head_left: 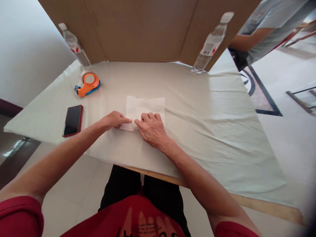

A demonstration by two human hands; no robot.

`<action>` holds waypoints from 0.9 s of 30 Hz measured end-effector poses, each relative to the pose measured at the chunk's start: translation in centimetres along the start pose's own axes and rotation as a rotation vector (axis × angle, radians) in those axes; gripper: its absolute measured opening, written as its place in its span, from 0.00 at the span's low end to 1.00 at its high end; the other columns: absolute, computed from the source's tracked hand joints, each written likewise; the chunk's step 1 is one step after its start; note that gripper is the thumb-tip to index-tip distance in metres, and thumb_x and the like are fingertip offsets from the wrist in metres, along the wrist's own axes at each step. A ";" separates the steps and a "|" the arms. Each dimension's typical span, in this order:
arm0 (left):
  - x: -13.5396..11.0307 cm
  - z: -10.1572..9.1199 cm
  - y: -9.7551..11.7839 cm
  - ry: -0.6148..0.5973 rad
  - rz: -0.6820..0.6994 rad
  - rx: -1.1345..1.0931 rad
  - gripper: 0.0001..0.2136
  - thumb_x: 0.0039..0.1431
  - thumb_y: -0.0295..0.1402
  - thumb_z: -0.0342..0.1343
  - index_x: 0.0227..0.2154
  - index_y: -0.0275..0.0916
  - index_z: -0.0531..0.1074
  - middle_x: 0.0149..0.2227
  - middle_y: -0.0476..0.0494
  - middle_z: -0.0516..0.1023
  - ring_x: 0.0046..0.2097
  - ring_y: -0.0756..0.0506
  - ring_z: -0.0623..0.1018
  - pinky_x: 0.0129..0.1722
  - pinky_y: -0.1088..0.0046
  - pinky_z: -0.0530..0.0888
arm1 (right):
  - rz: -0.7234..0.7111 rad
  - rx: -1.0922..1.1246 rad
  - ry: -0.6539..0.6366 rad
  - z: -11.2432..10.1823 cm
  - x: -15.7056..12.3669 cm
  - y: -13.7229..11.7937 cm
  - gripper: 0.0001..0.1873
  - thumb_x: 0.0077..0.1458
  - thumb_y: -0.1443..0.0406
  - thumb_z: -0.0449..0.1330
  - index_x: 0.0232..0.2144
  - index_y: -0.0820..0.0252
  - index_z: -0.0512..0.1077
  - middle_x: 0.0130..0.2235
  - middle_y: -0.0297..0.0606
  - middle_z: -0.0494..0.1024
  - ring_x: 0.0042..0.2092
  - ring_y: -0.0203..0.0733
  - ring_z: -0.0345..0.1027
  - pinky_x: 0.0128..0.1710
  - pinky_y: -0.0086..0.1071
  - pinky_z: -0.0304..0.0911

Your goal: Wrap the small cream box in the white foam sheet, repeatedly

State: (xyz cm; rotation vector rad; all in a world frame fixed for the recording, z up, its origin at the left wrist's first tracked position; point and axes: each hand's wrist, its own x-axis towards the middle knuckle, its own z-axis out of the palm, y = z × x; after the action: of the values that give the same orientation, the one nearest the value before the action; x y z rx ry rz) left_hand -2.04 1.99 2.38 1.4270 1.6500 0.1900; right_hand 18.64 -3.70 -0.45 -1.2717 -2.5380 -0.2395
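A thin white sheet [145,103], like tissue or paper, lies on the cloth-covered table in front of me. My left hand [115,120] pinches its lower left edge, the thumb lying along the top and the other fingers tucked in. On the sheet's lower right part rests my right hand [151,128], palm down with its fingers curled. Something small and pale shows by the right thumb and forefinger; I cannot tell whether it is a fold of the sheet or a separate thing.
An orange tape dispenser [89,84] and a red-cased phone [72,120] lie to the left. Two water bottles, left [75,46] and right [209,46], stand against a cardboard screen [140,31]. A person's arm [251,39] shows beyond it. The tablecloth [222,131] is wrinkled.
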 end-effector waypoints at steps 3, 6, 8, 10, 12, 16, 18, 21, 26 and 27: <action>0.1 -0.5 -0.3 -0.019 0.034 0.038 0.20 0.43 0.43 0.66 0.12 0.42 0.60 0.13 0.54 0.58 0.17 0.53 0.57 0.19 0.74 0.52 | -0.003 0.015 0.015 0.1 0.0 0.0 0.09 0.64 0.66 0.53 0.40 0.57 0.74 0.44 0.47 0.74 0.43 0.52 0.58 0.40 0.44 0.45; 0.0 -0.6 -0.3 -0.015 0.112 -0.009 0.18 0.40 0.42 0.66 0.13 0.42 0.62 0.15 0.53 0.61 0.19 0.52 0.61 0.19 0.75 0.57 | -0.005 0.027 0.019 0.2 0.0 0.0 0.09 0.63 0.66 0.54 0.40 0.57 0.74 0.44 0.47 0.74 0.43 0.52 0.58 0.40 0.44 0.46; -0.3 -0.3 -0.1 0.010 0.133 -0.076 0.17 0.40 0.41 0.67 0.14 0.41 0.63 0.16 0.52 0.63 0.20 0.52 0.63 0.19 0.76 0.61 | -0.009 0.035 0.019 0.2 0.0 0.1 0.09 0.64 0.66 0.54 0.40 0.57 0.74 0.43 0.47 0.74 0.43 0.52 0.58 0.40 0.44 0.46; -0.7 0.3 0.4 0.050 0.103 -0.168 0.16 0.40 0.38 0.67 0.16 0.40 0.63 0.17 0.52 0.65 0.22 0.52 0.66 0.19 0.77 0.64 | -0.011 0.038 0.022 0.2 0.1 0.1 0.09 0.64 0.66 0.54 0.40 0.57 0.75 0.44 0.47 0.75 0.43 0.52 0.58 0.40 0.44 0.46; -1.2 1.0 0.9 0.086 0.044 -0.280 0.13 0.41 0.35 0.66 0.19 0.39 0.65 0.20 0.52 0.68 0.24 0.51 0.69 0.21 0.77 0.68 | -0.009 0.034 0.029 0.2 0.1 0.1 0.09 0.64 0.66 0.54 0.40 0.57 0.75 0.43 0.47 0.74 0.43 0.51 0.58 0.40 0.44 0.46; -1.6 2.2 2.0 0.084 -0.017 -0.468 0.07 0.44 0.29 0.62 0.23 0.38 0.68 0.24 0.49 0.72 0.26 0.50 0.74 0.22 0.76 0.71 | -0.011 0.020 0.043 0.3 0.2 0.1 0.09 0.65 0.66 0.53 0.39 0.57 0.74 0.42 0.46 0.74 0.43 0.50 0.58 0.40 0.43 0.45; -1.5 2.5 2.4 0.069 -0.024 -0.528 0.06 0.44 0.27 0.61 0.23 0.37 0.68 0.23 0.49 0.72 0.26 0.50 0.74 0.22 0.75 0.71 | -0.009 0.021 0.049 0.4 0.2 0.1 0.09 0.65 0.65 0.53 0.40 0.57 0.74 0.41 0.45 0.75 0.42 0.50 0.58 0.40 0.43 0.45; -1.2 2.8 2.7 0.055 -0.010 -0.595 0.05 0.44 0.25 0.59 0.24 0.37 0.67 0.23 0.50 0.70 0.25 0.51 0.72 0.23 0.75 0.72 | 0.008 0.035 0.052 0.4 0.2 0.2 0.09 0.65 0.66 0.53 0.43 0.58 0.73 0.41 0.44 0.76 0.41 0.49 0.60 0.40 0.42 0.45; -1.2 3.0 3.1 0.047 0.049 -0.579 0.08 0.43 0.27 0.60 0.22 0.39 0.64 0.21 0.53 0.68 0.24 0.51 0.71 0.24 0.75 0.72 | 0.046 0.137 0.095 -0.1 0.1 0.5 0.16 0.64 0.64 0.55 0.52 0.65 0.69 0.43 0.45 0.80 0.42 0.49 0.64 0.42 0.42 0.46; -1.3 3.0 3.3 0.027 0.062 -0.558 0.07 0.44 0.28 0.60 0.21 0.39 0.66 0.21 0.52 0.68 0.25 0.51 0.72 0.25 0.74 0.73 | 0.048 0.154 0.100 -0.2 0.0 0.6 0.16 0.63 0.64 0.55 0.51 0.66 0.69 0.42 0.45 0.81 0.42 0.49 0.65 0.43 0.42 0.46</action>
State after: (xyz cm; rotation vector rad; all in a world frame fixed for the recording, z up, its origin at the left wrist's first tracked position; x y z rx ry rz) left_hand 2.26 0.65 3.42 1.0475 1.4220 0.6528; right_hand 19.15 -3.40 -0.22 -1.2290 -2.3881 -0.0925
